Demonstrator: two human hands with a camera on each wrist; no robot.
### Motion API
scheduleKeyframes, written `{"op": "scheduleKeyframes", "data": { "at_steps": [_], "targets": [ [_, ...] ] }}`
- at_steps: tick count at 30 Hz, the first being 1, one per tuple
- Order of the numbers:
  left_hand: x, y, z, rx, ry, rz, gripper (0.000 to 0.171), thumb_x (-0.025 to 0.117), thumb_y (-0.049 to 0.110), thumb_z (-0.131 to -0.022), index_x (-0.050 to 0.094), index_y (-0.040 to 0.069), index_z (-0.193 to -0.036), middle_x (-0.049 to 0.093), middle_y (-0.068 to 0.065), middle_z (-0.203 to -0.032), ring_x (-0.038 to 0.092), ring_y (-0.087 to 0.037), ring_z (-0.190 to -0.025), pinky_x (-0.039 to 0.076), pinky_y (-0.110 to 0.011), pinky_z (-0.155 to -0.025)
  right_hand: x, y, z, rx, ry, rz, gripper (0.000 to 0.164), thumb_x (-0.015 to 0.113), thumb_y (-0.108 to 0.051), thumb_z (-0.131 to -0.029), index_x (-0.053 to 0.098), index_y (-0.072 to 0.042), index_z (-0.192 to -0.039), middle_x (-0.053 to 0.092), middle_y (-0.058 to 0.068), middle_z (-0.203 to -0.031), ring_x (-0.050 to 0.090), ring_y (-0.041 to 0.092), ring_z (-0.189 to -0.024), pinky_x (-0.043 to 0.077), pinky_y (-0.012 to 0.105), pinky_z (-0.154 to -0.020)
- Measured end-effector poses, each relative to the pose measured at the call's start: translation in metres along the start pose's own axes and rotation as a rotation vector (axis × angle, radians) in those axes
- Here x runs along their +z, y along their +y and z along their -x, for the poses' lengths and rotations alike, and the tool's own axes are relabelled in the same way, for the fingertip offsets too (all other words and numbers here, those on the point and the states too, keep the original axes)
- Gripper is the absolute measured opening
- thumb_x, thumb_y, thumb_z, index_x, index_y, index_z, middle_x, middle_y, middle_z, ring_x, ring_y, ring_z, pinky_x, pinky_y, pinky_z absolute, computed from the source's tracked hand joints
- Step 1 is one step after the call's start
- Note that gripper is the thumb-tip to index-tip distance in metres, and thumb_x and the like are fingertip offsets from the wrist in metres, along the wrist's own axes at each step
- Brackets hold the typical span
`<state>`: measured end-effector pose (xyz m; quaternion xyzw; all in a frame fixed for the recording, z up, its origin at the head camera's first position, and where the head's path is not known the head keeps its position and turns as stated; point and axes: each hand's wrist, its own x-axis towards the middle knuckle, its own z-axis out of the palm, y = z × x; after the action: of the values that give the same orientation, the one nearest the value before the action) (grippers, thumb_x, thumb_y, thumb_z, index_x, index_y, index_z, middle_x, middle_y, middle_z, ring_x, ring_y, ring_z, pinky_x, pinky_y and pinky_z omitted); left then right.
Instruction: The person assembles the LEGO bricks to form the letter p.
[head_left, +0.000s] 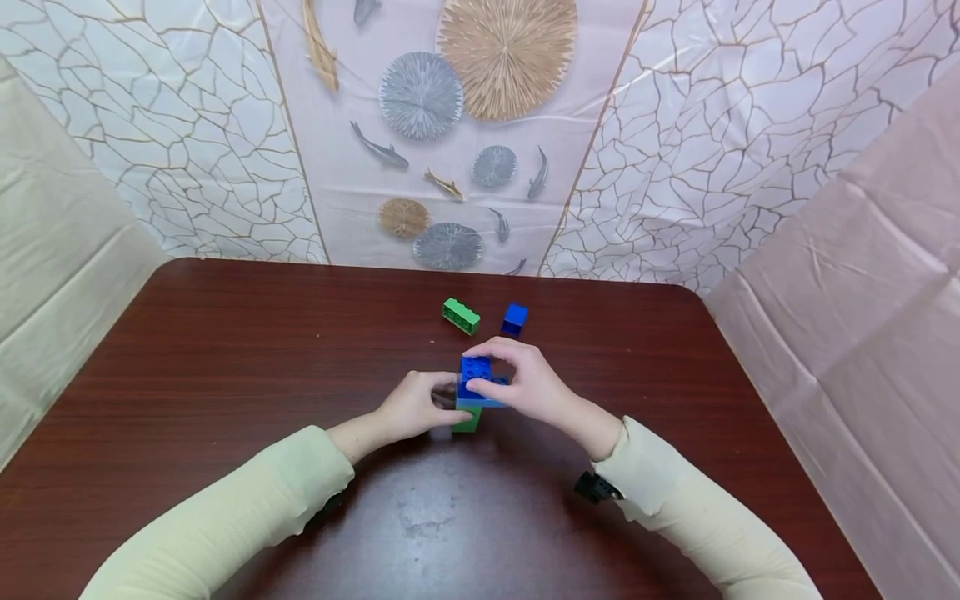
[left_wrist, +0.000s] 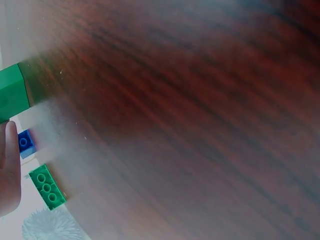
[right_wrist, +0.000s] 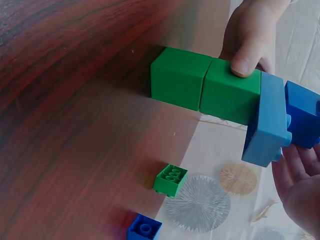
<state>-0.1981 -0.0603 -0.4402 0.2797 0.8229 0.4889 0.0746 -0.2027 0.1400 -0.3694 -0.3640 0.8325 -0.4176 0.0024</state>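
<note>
On the table stands a stack with two green blocks, the lower green block (right_wrist: 177,80) and the upper green block (right_wrist: 232,95). A longer light blue brick (right_wrist: 267,117) lies across their top and juts out to one side. My right hand (head_left: 536,385) grips a dark blue brick (head_left: 476,367) between thumb and fingers on top of the light blue one; whether it is fully seated cannot be told. My left hand (head_left: 411,408) holds the stack from the left, its thumb on the upper green block. The left wrist view catches only part of that hand.
Beyond the stack, a loose green brick (head_left: 461,317) lies on its side, hollow underside showing. To its right is a loose dark blue brick (head_left: 514,319). The brown table (head_left: 225,350) ends at a patterned cloth backdrop (head_left: 420,183).
</note>
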Motion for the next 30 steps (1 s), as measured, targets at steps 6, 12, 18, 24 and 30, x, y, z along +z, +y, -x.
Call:
{"op": "scheduleKeyframes", "data": {
  "at_steps": [6,12,18,24,30],
  "targets": [
    [0.001,0.000,0.001,0.010,0.005,-0.006,0.040,0.075,0.024,-0.079,0.064,0.009,-0.115,0.070,-0.006,-0.107,0.067,-0.015,-0.096,0.055,-0.023,-0.080,-0.001,-0.005,-0.002,-0.057,-0.029,0.074,0.034,0.074,-0.015,-0.080,0.065,-0.006,-0.111,0.066,0.006,-0.101,0.061,0.014,-0.091,0.054,0.030,-0.081],
    [0.002,-0.001,0.001,0.017,0.008,-0.008,0.041,0.075,0.024,-0.079,0.064,0.009,-0.116,0.070,-0.006,-0.109,0.067,-0.016,-0.098,0.055,-0.024,-0.080,0.000,-0.004,-0.001,-0.063,-0.033,0.108,0.035,0.075,-0.016,-0.079,0.064,-0.006,-0.111,0.065,0.006,-0.100,0.061,0.014,-0.089,0.053,0.025,-0.077],
    [0.001,0.001,0.000,0.005,0.000,-0.007,0.042,0.074,0.024,-0.080,0.063,0.009,-0.117,0.069,-0.007,-0.109,0.067,-0.016,-0.099,0.055,-0.024,-0.080,-0.001,-0.004,0.000,-0.055,-0.025,0.123,0.037,0.076,-0.017,-0.078,0.065,-0.006,-0.111,0.067,0.005,-0.101,0.061,0.013,-0.090,0.054,0.026,-0.078],
    [0.001,0.001,0.001,-0.005,-0.001,-0.012,0.041,0.074,0.025,-0.080,0.063,0.009,-0.116,0.070,-0.007,-0.108,0.067,-0.016,-0.098,0.055,-0.024,-0.080,-0.002,-0.004,0.003,-0.007,-0.036,0.103,0.040,0.075,-0.018,-0.079,0.064,-0.007,-0.116,0.067,0.007,-0.108,0.063,0.016,-0.097,0.053,0.030,-0.084],
    [0.002,0.003,0.000,-0.022,-0.002,-0.022,0.040,0.075,0.023,-0.079,0.064,0.008,-0.115,0.071,-0.007,-0.105,0.068,-0.017,-0.096,0.055,-0.024,-0.079,-0.007,0.000,0.009,0.079,-0.053,0.010,0.043,0.074,-0.015,-0.080,0.061,-0.006,-0.120,0.067,0.008,-0.112,0.063,0.020,-0.100,0.054,0.038,-0.084]
  ]
}}
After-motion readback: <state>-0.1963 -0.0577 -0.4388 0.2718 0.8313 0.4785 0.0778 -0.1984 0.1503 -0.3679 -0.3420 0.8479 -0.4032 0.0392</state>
